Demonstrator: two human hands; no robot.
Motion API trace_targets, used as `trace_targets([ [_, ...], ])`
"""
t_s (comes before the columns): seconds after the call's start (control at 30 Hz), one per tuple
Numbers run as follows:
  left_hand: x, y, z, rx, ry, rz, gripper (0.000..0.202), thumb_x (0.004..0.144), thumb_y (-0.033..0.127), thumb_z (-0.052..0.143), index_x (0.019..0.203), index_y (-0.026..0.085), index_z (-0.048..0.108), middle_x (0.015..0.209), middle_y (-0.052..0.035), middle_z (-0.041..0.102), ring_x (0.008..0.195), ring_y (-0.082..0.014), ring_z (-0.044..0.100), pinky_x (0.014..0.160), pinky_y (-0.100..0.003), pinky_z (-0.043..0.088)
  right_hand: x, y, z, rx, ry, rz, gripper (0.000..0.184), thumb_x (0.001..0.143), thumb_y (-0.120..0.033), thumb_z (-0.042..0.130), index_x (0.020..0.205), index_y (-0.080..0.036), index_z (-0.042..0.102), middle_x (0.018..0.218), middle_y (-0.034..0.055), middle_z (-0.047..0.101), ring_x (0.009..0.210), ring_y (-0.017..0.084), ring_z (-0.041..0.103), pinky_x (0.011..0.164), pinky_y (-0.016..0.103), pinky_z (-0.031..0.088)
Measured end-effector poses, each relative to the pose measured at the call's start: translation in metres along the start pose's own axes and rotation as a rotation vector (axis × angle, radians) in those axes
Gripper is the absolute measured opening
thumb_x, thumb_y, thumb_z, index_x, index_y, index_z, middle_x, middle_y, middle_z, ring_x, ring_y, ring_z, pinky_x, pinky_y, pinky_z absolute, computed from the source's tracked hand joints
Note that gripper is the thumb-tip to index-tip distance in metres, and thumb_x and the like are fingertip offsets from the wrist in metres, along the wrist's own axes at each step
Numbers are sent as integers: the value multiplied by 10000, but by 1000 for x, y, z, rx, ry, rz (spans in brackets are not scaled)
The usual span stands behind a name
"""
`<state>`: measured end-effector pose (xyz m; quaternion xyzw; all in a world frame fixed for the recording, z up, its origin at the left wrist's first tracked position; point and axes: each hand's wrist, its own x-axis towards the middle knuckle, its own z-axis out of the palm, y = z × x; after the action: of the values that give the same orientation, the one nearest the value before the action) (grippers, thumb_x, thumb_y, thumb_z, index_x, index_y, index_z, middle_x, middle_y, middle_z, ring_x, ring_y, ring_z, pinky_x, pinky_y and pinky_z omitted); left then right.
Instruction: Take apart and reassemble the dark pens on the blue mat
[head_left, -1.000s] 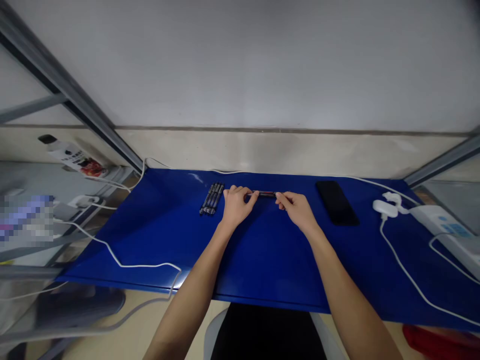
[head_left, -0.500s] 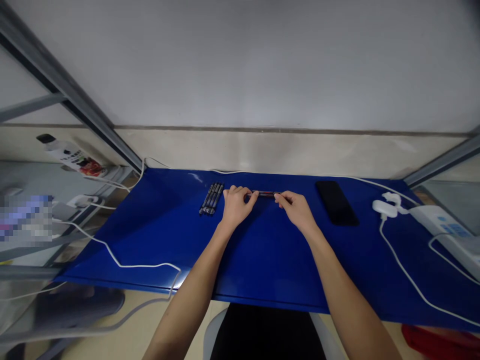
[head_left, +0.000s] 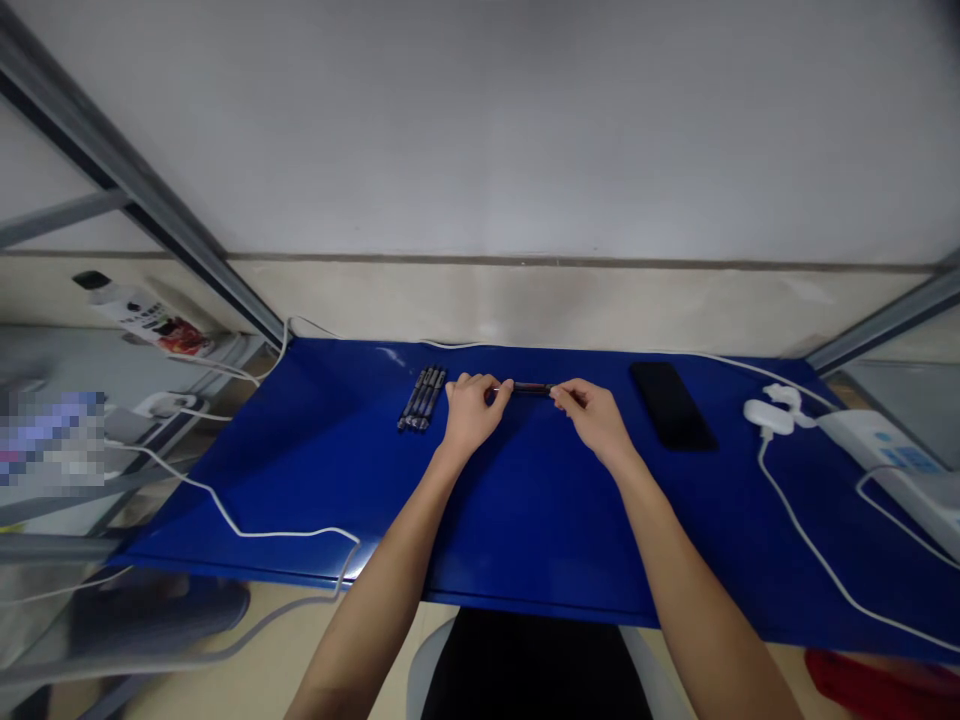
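Observation:
Between my two hands lies a dark pen (head_left: pixel 532 389) with a reddish stretch along its middle, held crosswise just over the blue tabletop (head_left: pixel 540 510). My left hand (head_left: pixel 474 408) is closed around its left end, thumb and fingers pinching. At the other end, the fingertips of my right hand (head_left: pixel 587 408) grip the pen. The fingers cover both of its ends. Left of my left hand, several dark pens (head_left: pixel 423 399) rest side by side in a slanted row.
A black phone (head_left: pixel 672 406) lies right of my right hand. Farther right are a white charger (head_left: pixel 769 416), cables and a white power strip (head_left: pixel 892 450). A white cable (head_left: pixel 285 532) crosses the left front edge. A bottle (head_left: pixel 146 315) stands beyond the metal frame at left.
Both hands keep their grip on the pen and have barely moved. The pen looks slightly turned, its reddish middle showing a little differently.

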<state>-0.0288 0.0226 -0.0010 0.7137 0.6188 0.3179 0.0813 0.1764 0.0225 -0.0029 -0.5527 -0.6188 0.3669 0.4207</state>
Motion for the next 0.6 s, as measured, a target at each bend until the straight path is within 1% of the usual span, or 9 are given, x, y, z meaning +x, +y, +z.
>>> trace_targets([
  [0.07,0,0,0,3,4,1,409,968,464,446,730,187,630,694,-17,627,778,-186,517,723,-320,257,1,1,0,37,16,-26,269,822,-452,653,897,-199,702,803,49,696,718,187,618,659,306,450],
  [0.13,0,0,0,7,9,2,407,967,461,450,725,186,628,693,-15,627,774,-184,517,720,-319,255,1,2,0,47,16,-29,274,824,-455,651,902,-200,709,808,52,702,729,190,627,675,312,458],
  [0.2,0,0,0,9,8,2,410,967,462,451,719,184,623,690,-14,625,772,-183,518,721,-320,255,1,1,0,35,3,-9,323,859,-491,598,829,-189,709,727,49,683,679,182,618,656,311,454],
  [0.27,0,0,0,10,3,2,416,967,465,448,713,183,619,687,-16,624,772,-184,519,725,-320,256,1,0,0,26,-14,16,417,893,-528,529,723,-180,685,638,44,645,620,172,597,629,308,446],
  [0.33,0,0,1,8,-1,7,420,968,469,443,716,184,621,688,-19,626,775,-186,518,730,-320,257,1,-1,0,9,-22,25,448,901,-539,509,685,-179,665,613,41,630,603,169,589,611,304,438],
  [0.4,-1,0,1,6,-2,16,424,971,473,433,724,185,622,692,-21,626,779,-189,516,736,-322,258,0,-2,0,-11,-22,6,379,881,-517,555,751,-184,683,671,44,658,631,175,599,613,302,438],
  [0.5,-2,1,1,12,-16,37,435,980,477,410,737,184,620,703,-27,626,794,-194,514,751,-329,266,-1,-3,2,0,-12,-35,279,851,-463,618,879,-198,701,785,49,697,706,188,626,656,307,458],
  [0.6,-5,4,2,21,-77,107,418,990,477,386,811,192,633,759,-35,641,829,-202,516,766,-336,273,-3,-4,7,-3,-43,-49,273,863,-451,601,827,-196,692,770,46,694,716,191,638,682,314,470],
])
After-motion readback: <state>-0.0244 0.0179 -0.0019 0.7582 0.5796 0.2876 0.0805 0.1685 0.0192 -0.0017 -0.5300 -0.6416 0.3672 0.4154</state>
